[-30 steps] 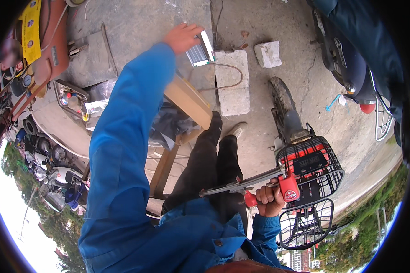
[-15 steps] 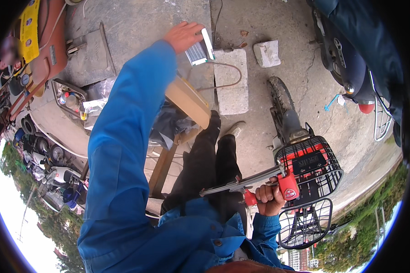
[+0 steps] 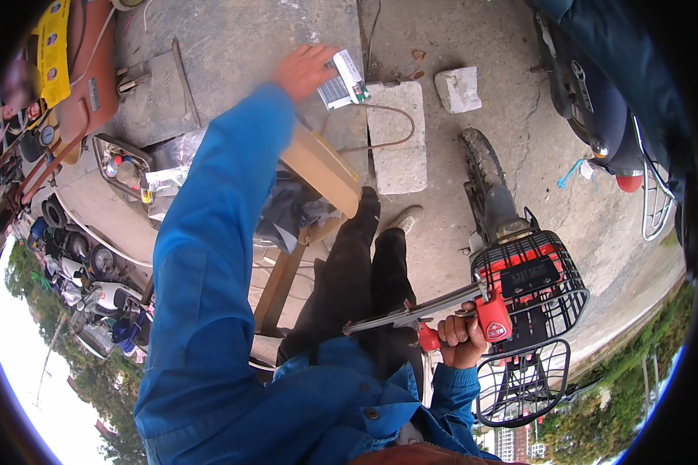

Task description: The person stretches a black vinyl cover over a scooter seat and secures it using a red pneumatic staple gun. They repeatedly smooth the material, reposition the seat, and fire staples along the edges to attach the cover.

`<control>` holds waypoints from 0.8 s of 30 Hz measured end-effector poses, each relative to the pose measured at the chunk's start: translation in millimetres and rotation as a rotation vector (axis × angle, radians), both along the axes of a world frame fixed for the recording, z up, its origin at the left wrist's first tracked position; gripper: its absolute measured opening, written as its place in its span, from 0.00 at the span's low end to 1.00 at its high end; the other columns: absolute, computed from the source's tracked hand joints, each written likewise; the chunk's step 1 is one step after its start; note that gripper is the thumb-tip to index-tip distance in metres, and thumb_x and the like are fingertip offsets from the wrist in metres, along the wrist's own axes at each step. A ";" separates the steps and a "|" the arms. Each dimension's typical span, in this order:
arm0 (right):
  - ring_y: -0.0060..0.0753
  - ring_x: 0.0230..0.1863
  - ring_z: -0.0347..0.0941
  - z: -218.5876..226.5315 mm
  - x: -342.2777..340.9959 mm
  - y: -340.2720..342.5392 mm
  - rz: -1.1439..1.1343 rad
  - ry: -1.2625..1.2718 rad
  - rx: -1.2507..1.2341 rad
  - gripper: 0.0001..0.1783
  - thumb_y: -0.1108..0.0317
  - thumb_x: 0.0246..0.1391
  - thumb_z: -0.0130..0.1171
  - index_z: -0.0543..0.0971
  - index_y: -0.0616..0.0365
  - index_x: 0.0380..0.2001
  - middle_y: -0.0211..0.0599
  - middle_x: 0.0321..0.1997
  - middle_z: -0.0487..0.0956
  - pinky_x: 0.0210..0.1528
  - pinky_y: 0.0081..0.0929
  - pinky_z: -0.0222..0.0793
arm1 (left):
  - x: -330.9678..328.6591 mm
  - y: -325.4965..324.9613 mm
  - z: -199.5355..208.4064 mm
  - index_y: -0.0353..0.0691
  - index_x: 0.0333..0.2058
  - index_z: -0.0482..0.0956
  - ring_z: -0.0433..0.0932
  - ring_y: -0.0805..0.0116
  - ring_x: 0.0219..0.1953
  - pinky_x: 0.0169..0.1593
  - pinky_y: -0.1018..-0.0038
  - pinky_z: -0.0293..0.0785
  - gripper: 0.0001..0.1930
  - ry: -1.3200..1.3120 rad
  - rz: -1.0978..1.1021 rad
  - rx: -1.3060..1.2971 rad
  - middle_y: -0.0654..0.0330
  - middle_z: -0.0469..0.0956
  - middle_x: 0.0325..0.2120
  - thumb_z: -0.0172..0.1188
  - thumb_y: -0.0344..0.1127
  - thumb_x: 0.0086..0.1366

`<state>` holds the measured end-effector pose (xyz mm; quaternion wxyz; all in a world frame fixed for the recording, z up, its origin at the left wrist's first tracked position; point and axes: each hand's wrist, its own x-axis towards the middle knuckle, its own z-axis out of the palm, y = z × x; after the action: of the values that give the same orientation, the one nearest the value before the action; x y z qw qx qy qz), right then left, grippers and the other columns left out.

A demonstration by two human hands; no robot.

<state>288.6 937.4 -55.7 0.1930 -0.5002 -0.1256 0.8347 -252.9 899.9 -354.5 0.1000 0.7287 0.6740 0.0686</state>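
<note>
My left hand (image 3: 304,71) reaches far forward over a grey sheet-like surface, its fingers closed at the edge of a small white-and-dark cardboard box (image 3: 341,84) with green at one end. What the fingertips do on the box's far side is hidden. Near my waist on the right, my right hand (image 3: 462,339) is wrapped round the red handle of a hacksaw (image 3: 419,311). The saw's metal frame points left across my legs. Below my left forearm stands a wooden bench (image 3: 322,172) with a dark plastic bag (image 3: 285,218) beside it.
A pale stone slab (image 3: 397,139) and a white block (image 3: 457,89) lie on the concrete. A bicycle with a black basket (image 3: 547,279) stands close on the right, a dark scooter (image 3: 597,116) farther off. At left are a tray of small items (image 3: 122,169) and an orange-brown tank (image 3: 89,77).
The small box has turned in my left hand, so its white side shows more broadly. My left hand has shifted slightly left. The right hand keeps its grip on the hacksaw.
</note>
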 end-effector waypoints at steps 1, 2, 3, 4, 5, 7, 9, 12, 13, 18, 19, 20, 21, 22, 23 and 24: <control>0.20 0.19 0.56 -0.6 0.2 -0.1 -0.001 0.006 0.000 0.23 0.56 0.72 0.60 0.76 0.63 0.59 0.20 0.19 0.61 0.28 0.28 0.57 | 0.5 0.0 0.0 0.43 0.45 0.87 0.72 0.57 0.64 0.63 0.63 0.70 0.12 0.004 0.003 -0.015 0.57 0.73 0.65 0.63 0.28 0.63; 0.20 0.19 0.56 -1.0 0.7 0.2 0.001 0.012 -0.002 0.23 0.56 0.72 0.59 0.76 0.63 0.59 0.20 0.19 0.61 0.28 0.28 0.57 | 1.4 -2.2 -0.6 0.43 0.45 0.87 0.72 0.57 0.64 0.63 0.63 0.70 0.12 0.008 0.009 -0.032 0.57 0.73 0.66 0.63 0.28 0.63; 0.20 0.19 0.56 -1.1 1.4 0.7 0.003 0.017 -0.004 0.23 0.56 0.72 0.59 0.76 0.63 0.59 0.20 0.19 0.61 0.28 0.28 0.57 | 2.6 -5.3 -7.0 0.43 0.45 0.87 0.72 0.57 0.63 0.63 0.62 0.70 0.12 -0.016 0.055 -0.009 0.57 0.73 0.64 0.64 0.29 0.63; 0.20 0.19 0.56 -0.9 2.2 1.4 0.008 0.016 -0.004 0.23 0.56 0.72 0.59 0.76 0.63 0.59 0.20 0.19 0.61 0.28 0.28 0.57 | 4.1 -8.6 -16.8 0.43 0.46 0.87 0.72 0.57 0.63 0.63 0.61 0.70 0.12 -0.038 0.101 0.014 0.58 0.74 0.63 0.65 0.30 0.63; 0.20 0.19 0.56 -0.8 3.2 1.2 0.006 0.013 -0.003 0.23 0.56 0.72 0.59 0.76 0.63 0.59 0.20 0.19 0.61 0.28 0.28 0.57 | 6.6 -6.3 -16.6 0.43 0.46 0.87 0.72 0.58 0.63 0.62 0.61 0.70 0.12 -0.063 0.141 0.038 0.58 0.74 0.62 0.65 0.31 0.63; 0.20 0.19 0.56 -1.2 5.4 1.8 0.005 0.010 0.000 0.23 0.56 0.72 0.59 0.76 0.63 0.59 0.20 0.19 0.61 0.28 0.28 0.56 | 8.1 -10.5 -12.2 0.43 0.46 0.86 0.72 0.58 0.61 0.60 0.60 0.69 0.13 -0.010 0.144 -0.027 0.59 0.75 0.57 0.69 0.35 0.63; 0.20 0.19 0.56 -1.9 6.7 2.6 0.006 0.013 0.003 0.23 0.56 0.72 0.60 0.76 0.63 0.59 0.20 0.19 0.61 0.28 0.28 0.56 | 19.3 -15.8 -1.3 0.43 0.47 0.86 0.73 0.58 0.58 0.58 0.59 0.69 0.16 0.021 0.226 -0.104 0.60 0.74 0.53 0.72 0.40 0.61; 0.20 0.19 0.56 -3.6 10.9 0.2 -0.014 0.006 -0.005 0.23 0.56 0.72 0.60 0.76 0.63 0.59 0.20 0.19 0.61 0.27 0.28 0.56 | 52.2 -18.4 7.2 0.44 0.48 0.85 0.73 0.59 0.55 0.55 0.59 0.68 0.21 0.027 0.438 -0.202 0.61 0.74 0.48 0.76 0.46 0.59; 0.20 0.19 0.56 -2.8 10.3 0.1 -0.013 0.008 -0.006 0.23 0.56 0.71 0.61 0.76 0.63 0.59 0.20 0.19 0.61 0.27 0.28 0.56 | 63.1 -21.8 7.5 0.45 0.48 0.85 0.73 0.59 0.55 0.54 0.60 0.68 0.22 0.019 0.492 -0.213 0.61 0.73 0.47 0.76 0.47 0.58; 0.22 0.20 0.59 3.8 10.0 3.6 -0.025 -0.005 -0.040 0.23 0.59 0.68 0.63 0.76 0.64 0.58 0.22 0.19 0.62 0.29 0.28 0.58 | 104.8 -33.2 2.2 0.46 0.47 0.84 0.73 0.57 0.55 0.53 0.58 0.70 0.21 -0.060 0.734 -0.219 0.60 0.73 0.47 0.77 0.45 0.57; 0.22 0.20 0.58 3.7 11.6 3.8 -0.011 0.001 -0.029 0.23 0.58 0.69 0.62 0.76 0.63 0.58 0.21 0.19 0.62 0.28 0.28 0.57 | 112.8 -37.3 -3.1 0.46 0.47 0.84 0.73 0.56 0.54 0.53 0.57 0.71 0.21 -0.073 0.756 -0.200 0.60 0.73 0.47 0.77 0.44 0.57; 0.21 0.19 0.57 2.9 12.7 3.7 0.002 0.009 -0.018 0.23 0.57 0.70 0.62 0.76 0.63 0.59 0.20 0.18 0.61 0.28 0.27 0.57 | 118.3 -39.3 -4.5 0.47 0.47 0.84 0.73 0.55 0.54 0.53 0.56 0.72 0.20 -0.083 0.778 -0.182 0.59 0.73 0.47 0.77 0.43 0.57; 0.20 0.19 0.56 2.5 13.8 3.5 0.015 0.017 -0.008 0.23 0.57 0.71 0.61 0.77 0.63 0.59 0.19 0.18 0.60 0.27 0.27 0.56 | 123.2 -40.8 -6.2 0.47 0.46 0.84 0.73 0.54 0.54 0.53 0.56 0.72 0.19 -0.128 0.817 -0.157 0.59 0.73 0.47 0.77 0.42 0.57; 0.20 0.19 0.56 2.7 15.1 3.1 0.013 0.017 -0.011 0.23 0.57 0.71 0.61 0.77 0.63 0.59 0.19 0.18 0.60 0.27 0.27 0.56 | 127.9 -42.3 -8.0 0.47 0.46 0.84 0.74 0.53 0.53 0.53 0.55 0.73 0.19 -0.173 0.855 -0.132 0.58 0.73 0.47 0.77 0.41 0.57; 0.20 0.19 0.56 1.8 16.6 3.1 0.013 0.020 -0.011 0.23 0.57 0.71 0.61 0.77 0.63 0.59 0.19 0.18 0.60 0.27 0.27 0.56 | 130.8 -42.2 -9.2 0.48 0.45 0.84 0.74 0.51 0.53 0.53 0.54 0.74 0.18 -0.217 0.894 -0.102 0.58 0.73 0.47 0.77 0.40 0.58; 0.20 0.19 0.56 1.2 17.6 3.2 0.012 0.022 -0.011 0.23 0.57 0.71 0.61 0.77 0.63 0.59 0.19 0.18 0.60 0.27 0.27 0.56 | 132.2 -42.1 -10.7 0.48 0.44 0.84 0.74 0.51 0.53 0.53 0.55 0.74 0.16 -0.231 0.912 -0.084 0.57 0.74 0.47 0.76 0.40 0.58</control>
<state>306.2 940.6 -54.5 0.1868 -0.4912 -0.1219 0.8420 -120.7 857.8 -365.2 0.1634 0.3413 0.9119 0.1588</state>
